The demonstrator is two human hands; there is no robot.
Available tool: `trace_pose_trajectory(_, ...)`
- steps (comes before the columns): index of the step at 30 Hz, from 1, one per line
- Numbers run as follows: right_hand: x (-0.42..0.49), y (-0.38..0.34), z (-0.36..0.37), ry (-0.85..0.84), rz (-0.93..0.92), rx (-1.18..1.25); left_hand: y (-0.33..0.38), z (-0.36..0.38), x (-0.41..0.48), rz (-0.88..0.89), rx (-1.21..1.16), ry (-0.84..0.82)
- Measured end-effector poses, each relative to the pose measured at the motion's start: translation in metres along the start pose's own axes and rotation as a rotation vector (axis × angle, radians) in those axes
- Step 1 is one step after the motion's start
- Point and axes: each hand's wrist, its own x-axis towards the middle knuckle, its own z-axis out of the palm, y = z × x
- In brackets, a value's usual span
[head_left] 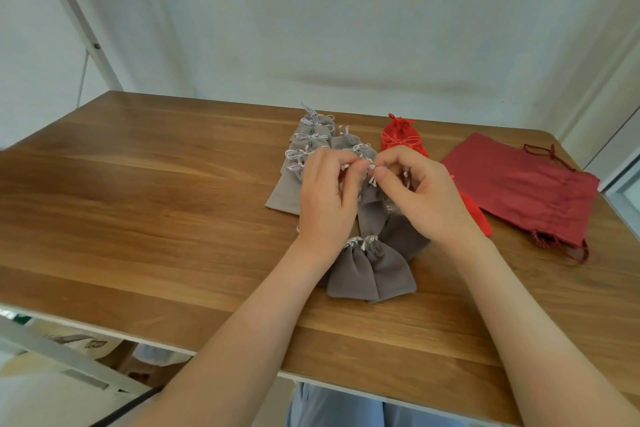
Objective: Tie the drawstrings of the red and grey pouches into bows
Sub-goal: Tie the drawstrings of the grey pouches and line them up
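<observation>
A grey velvet drawstring pouch (372,208) sits between the two hands over the middle of the brown wooden table (138,204), its neck up at the fingertips. The left hand (323,199) pinches its silver-white cord (371,170) thumb against forefinger, and the right hand (427,199) pinches the same cord from the other side.

At 6 o'clock lie two gathered grey pouches (370,272), side by side. At 11 o'clock is an overlapping row of at least five tied grey pouches (294,184), with two further grey pouches (346,142) at 12. At 1 o'clock lie two bright red satin pouches (398,135), and a third red pouch (483,224) shows beside the right wrist. At 3 o'clock lie larger dark red cloth bags (519,191), stacked flat; how many, I cannot tell.
</observation>
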Motion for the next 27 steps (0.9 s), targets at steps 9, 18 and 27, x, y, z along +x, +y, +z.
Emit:
trace_pose_trajectory(9, -0.001, 0.002, 0.002, 0.073, -0.016, -0.033, 0.011, -0.003, -0.003, -0.186, -0.233, -0.237)
trace_pose_trajectory(18, -0.002, 0.009, -0.001, -0.003, -0.063, -0.180, 0.011, -0.002, -0.003, -0.287, -0.214, -0.278)
trace_pose_trajectory(27, 0.000, 0.010, -0.006, 0.011, -0.121, -0.265, 0.010, -0.003, -0.001, -0.274, -0.202, -0.276)
